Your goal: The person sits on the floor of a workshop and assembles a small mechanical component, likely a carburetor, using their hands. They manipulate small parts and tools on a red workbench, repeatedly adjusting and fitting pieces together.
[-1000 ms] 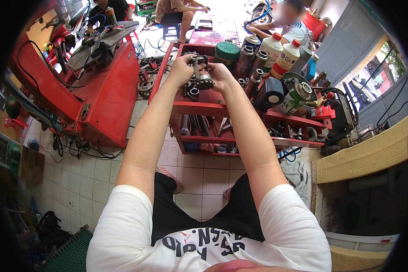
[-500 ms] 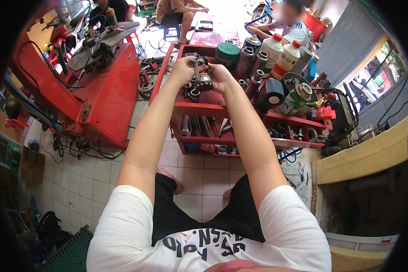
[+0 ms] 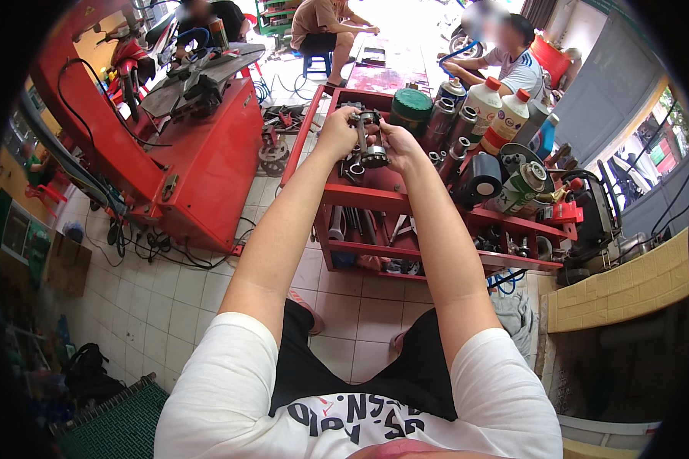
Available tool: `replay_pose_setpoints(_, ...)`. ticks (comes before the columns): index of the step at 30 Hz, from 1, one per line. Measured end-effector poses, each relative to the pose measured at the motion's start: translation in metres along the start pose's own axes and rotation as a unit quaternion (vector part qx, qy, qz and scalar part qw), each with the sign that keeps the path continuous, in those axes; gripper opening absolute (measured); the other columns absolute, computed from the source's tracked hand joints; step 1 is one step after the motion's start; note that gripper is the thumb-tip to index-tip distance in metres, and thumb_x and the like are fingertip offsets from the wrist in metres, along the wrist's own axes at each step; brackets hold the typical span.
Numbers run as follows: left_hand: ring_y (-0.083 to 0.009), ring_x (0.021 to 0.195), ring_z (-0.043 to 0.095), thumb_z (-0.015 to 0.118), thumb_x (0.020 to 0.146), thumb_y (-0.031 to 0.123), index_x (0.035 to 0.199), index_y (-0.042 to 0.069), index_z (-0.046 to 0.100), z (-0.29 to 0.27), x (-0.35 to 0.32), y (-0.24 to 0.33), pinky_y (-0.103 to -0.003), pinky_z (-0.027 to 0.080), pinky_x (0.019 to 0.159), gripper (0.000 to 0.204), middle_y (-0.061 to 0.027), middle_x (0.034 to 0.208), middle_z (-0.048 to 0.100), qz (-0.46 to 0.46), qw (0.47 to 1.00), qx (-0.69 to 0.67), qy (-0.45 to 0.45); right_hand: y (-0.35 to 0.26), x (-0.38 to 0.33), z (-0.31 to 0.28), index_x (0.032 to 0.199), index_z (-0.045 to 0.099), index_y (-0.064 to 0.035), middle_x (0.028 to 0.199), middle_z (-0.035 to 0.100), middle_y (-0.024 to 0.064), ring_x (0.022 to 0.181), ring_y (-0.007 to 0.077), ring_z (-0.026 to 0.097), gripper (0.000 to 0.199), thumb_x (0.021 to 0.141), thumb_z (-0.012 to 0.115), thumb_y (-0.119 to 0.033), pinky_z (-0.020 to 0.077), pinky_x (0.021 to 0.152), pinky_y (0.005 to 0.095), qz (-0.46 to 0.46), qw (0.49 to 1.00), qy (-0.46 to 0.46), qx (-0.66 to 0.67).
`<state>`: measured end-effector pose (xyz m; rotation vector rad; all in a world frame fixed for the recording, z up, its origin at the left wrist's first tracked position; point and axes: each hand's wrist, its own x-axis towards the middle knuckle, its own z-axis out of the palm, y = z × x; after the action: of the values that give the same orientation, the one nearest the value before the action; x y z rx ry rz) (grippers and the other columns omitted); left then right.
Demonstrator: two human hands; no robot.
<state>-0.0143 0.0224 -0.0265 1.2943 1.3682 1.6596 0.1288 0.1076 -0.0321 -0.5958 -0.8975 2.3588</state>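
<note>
Over the top tray of a red tool trolley (image 3: 364, 197), both my hands hold one dark metal machine part (image 3: 374, 160). It has a bar along its side and a toothed ring around its lower end; its exact kind cannot be told. My left hand (image 3: 338, 135) is closed on its left side near the top. The right one, my right hand (image 3: 406, 149), grips it from the other side, with fingertips showing behind the bar. Just beneath, small metal pieces (image 3: 352, 170) lie in the tray. A green-lidded tub (image 3: 411, 107) stands right beyond my right hand.
Bottles (image 3: 511, 121), metal cylinders (image 3: 439, 122) and cans (image 3: 517, 186) crowd the trolley's right side. Long tools (image 3: 360, 222) lie on its lower shelf. A large red machine (image 3: 207, 168) stands at left, cables (image 3: 157, 249) on the floor beside it. People (image 3: 519, 69) sit beyond.
The whole scene has shifted rightward and slightly down in the picture. My hands keep their hold on the metal part, which is turned slightly.
</note>
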Motion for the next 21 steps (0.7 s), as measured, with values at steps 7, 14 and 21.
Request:
replay_pose_setpoints(7, -0.017, 0.071, 0.075, 0.075, 0.09, -0.002, 0.104, 0.001, 0.066, -0.006, 0.003, 0.002, -0.028, 0.056, 0.054, 0.016, -0.01, 0.09, 0.073, 0.003, 1.0, 0.008, -0.007, 0.003, 0.01, -0.002, 0.111, 0.056, -0.0057, 0.085, 0.064, 0.0039, 0.073, 0.0178, 0.067, 0.027, 0.113, 0.042, -0.029, 0.0614, 0.07, 0.0333, -0.006, 0.999, -0.033, -0.013)
replay_pose_setpoints(14, -0.0205, 0.077, 0.076, 0.067, 0.09, -0.01, 0.106, 0.003, 0.067, -0.011, 0.004, -0.001, -0.028, 0.06, 0.055, 0.021, -0.0129, 0.095, 0.074, 0.003, 1.0, 0.011, -0.014, 0.001, -0.001, 0.012, 0.108, 0.059, -0.0109, 0.083, 0.063, 0.0012, 0.07, 0.0154, 0.065, 0.028, 0.112, 0.045, -0.034, 0.0602, 0.063, 0.0297, 0.005, 1.0, 0.002, -0.013)
replay_pose_setpoints(21, -0.0218, 0.079, 0.076, 0.065, 0.089, -0.011, 0.108, 0.003, 0.066, -0.008, 0.0, 0.006, -0.03, 0.061, 0.058, 0.024, -0.0143, 0.096, 0.074, -0.027, 0.997, -0.066, -0.035, -0.001, -0.004, 0.014, 0.112, 0.054, -0.0082, 0.086, 0.06, 0.0064, 0.07, 0.0202, 0.062, 0.024, 0.109, 0.048, -0.031, 0.0608, 0.067, 0.0343, 0.004, 1.0, 0.01, 0.018)
